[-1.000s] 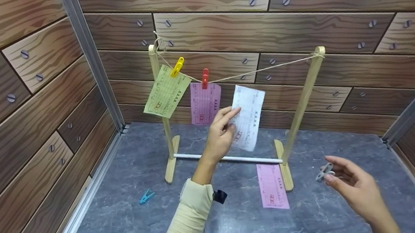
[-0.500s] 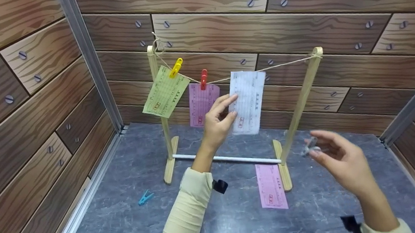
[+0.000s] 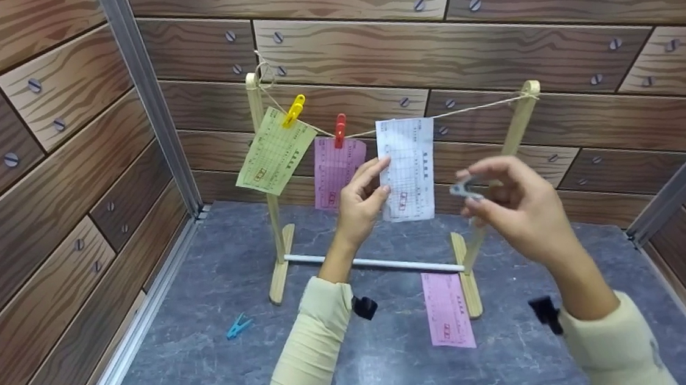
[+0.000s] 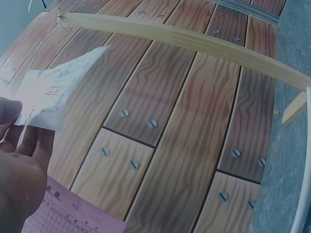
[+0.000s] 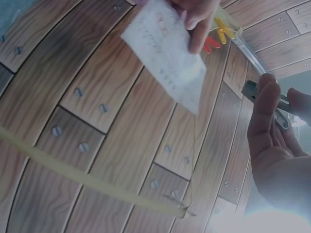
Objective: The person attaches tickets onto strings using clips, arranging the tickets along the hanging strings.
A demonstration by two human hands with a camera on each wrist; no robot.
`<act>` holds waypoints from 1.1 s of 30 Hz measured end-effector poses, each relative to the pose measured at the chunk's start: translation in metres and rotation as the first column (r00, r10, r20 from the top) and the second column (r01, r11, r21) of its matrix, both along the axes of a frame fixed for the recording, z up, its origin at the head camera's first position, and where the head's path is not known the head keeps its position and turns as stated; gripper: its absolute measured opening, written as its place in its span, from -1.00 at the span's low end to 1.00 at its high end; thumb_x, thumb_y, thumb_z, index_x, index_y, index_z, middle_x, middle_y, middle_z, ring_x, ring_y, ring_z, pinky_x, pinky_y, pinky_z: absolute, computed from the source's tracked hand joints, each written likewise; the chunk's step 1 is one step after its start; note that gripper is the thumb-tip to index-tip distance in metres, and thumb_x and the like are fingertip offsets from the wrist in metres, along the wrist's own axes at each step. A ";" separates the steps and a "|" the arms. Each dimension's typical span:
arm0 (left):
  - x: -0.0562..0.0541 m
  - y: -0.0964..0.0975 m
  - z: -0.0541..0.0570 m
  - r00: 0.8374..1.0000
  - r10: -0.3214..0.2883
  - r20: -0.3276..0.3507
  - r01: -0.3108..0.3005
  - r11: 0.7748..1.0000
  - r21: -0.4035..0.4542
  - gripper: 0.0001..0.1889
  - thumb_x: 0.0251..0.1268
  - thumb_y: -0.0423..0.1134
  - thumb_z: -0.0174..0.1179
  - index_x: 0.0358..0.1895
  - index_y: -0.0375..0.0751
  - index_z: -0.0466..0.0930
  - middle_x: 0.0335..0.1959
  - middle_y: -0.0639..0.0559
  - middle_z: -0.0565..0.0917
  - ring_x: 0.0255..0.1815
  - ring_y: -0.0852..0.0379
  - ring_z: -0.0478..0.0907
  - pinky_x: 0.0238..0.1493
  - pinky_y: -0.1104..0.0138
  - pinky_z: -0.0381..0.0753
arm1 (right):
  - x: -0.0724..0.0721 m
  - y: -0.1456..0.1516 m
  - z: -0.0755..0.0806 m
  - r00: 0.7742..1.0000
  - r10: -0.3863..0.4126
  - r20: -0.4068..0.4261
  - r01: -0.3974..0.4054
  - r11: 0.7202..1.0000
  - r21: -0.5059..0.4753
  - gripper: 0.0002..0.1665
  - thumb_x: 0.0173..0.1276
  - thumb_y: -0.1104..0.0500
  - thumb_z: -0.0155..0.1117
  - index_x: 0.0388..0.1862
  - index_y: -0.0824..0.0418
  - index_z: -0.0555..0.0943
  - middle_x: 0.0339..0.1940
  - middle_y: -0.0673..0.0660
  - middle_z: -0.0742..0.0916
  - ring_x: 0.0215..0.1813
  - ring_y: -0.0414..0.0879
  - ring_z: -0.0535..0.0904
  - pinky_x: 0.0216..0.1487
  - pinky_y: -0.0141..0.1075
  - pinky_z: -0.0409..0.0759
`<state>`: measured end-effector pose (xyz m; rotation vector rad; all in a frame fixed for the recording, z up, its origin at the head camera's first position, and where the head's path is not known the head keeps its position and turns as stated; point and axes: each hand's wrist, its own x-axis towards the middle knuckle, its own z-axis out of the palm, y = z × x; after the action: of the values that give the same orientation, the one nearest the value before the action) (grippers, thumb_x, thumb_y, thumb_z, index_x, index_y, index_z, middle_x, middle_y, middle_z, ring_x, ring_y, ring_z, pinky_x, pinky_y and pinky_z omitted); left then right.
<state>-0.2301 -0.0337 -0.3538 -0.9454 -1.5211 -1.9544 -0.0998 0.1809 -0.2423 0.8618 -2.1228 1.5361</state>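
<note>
By brown plank walls [image 3: 491, 55], the left hand [image 3: 359, 206] pinches oblong white paper [image 3: 408, 166], the right hand [image 3: 519, 212] a grey peg [image 3: 459, 190], maybe plastic.

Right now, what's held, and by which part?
Left hand: white slip, by its left edge in the head view. Right hand: grey clothespin, apparently by its spread arms.

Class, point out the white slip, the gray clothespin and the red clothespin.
White slip [image 3: 408, 169], head view: printed face.
Gray clothespin [image 3: 458, 191], head view: end nearer the slip.
Red clothespin [image 3: 340, 131], head view: body's middle.
</note>
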 end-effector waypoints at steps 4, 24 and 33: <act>-0.002 0.000 -0.002 1.000 -0.023 0.000 0.023 1.000 0.020 -0.51 0.22 -0.63 0.10 0.27 -0.62 0.46 0.25 -0.40 0.47 0.15 0.07 0.49 0.02 0.35 0.55 | -0.013 -0.015 0.018 0.995 0.092 0.025 -0.090 0.995 -0.049 -0.57 0.23 0.68 0.17 0.10 0.56 0.47 0.03 0.33 0.68 -0.26 0.08 0.74 -0.31 -0.16 0.72; 0.012 -0.002 0.006 0.999 -0.017 0.036 0.016 0.999 0.033 -0.54 0.20 -0.75 0.02 0.21 -0.73 0.43 0.22 -0.55 0.44 0.00 -0.07 0.47 -0.15 0.43 0.49 | -0.095 -0.065 0.074 0.996 -0.077 0.051 0.073 0.994 0.079 -0.70 0.37 0.49 0.24 0.06 0.39 0.55 -0.14 0.27 0.68 -0.42 -0.02 0.72 -0.38 -0.27 0.71; 0.024 -0.009 0.013 0.999 0.025 0.029 -0.025 1.000 0.013 -0.56 0.18 -0.73 0.05 0.19 -0.72 0.46 0.18 -0.54 0.48 -0.09 -0.13 0.46 -0.24 0.47 0.46 | -0.110 -0.081 0.075 0.977 -0.203 0.059 0.195 0.973 0.121 -0.94 0.41 0.51 0.18 -0.21 0.43 0.55 -0.26 0.26 0.74 -0.53 -0.09 0.69 -0.44 -0.31 0.69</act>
<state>-0.2066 -0.0426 -0.3403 -0.8917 -1.5269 -1.9662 -0.2095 0.0997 -0.1675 0.6156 -2.2890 1.3734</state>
